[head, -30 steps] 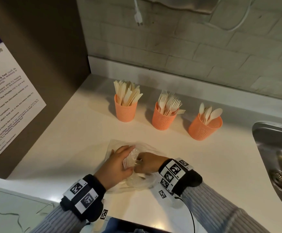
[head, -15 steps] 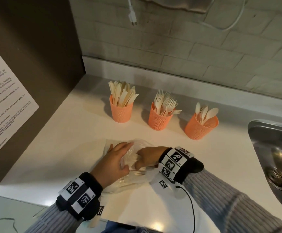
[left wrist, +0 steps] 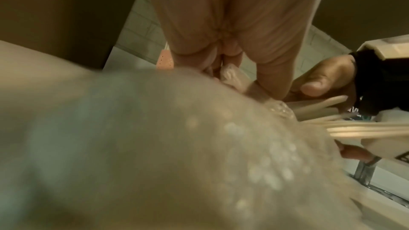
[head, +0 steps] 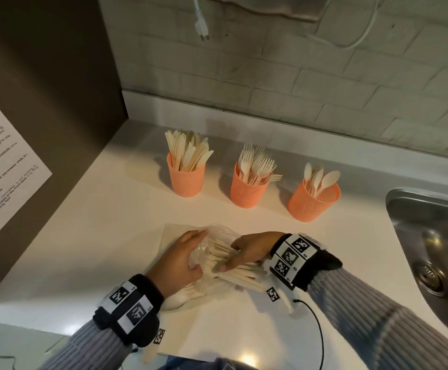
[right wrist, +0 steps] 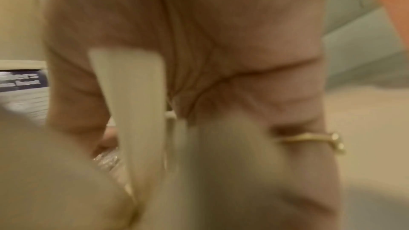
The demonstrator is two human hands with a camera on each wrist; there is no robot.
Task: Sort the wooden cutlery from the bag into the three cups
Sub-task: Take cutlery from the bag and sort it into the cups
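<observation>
Three orange mesh cups stand in a row at the back of the counter: the left cup (head: 187, 177) holds knives, the middle cup (head: 248, 189) forks, the right cup (head: 312, 200) spoons. In front of them a clear plastic bag (head: 213, 237) lies on the counter. My left hand (head: 184, 259) grips the bag. My right hand (head: 249, 251) holds a bundle of wooden cutlery handles (head: 240, 275) that sticks out of the bag's mouth toward the right. In the left wrist view the blurred bag (left wrist: 177, 146) fills the frame, with the wooden handles (left wrist: 354, 128) at the right. Which kinds of cutlery are in the bundle is hidden.
A steel sink (head: 431, 236) is set into the counter at the right. A dark cabinet side with a printed notice (head: 1, 169) closes off the left. A white plug (head: 201, 22) hangs on the tiled wall. White paper (head: 169, 233) lies under the bag.
My right hand has drawn a bundle of wooden handles out of the bag toward the right. My left hand stays on the bag. The head view has shifted closer.
</observation>
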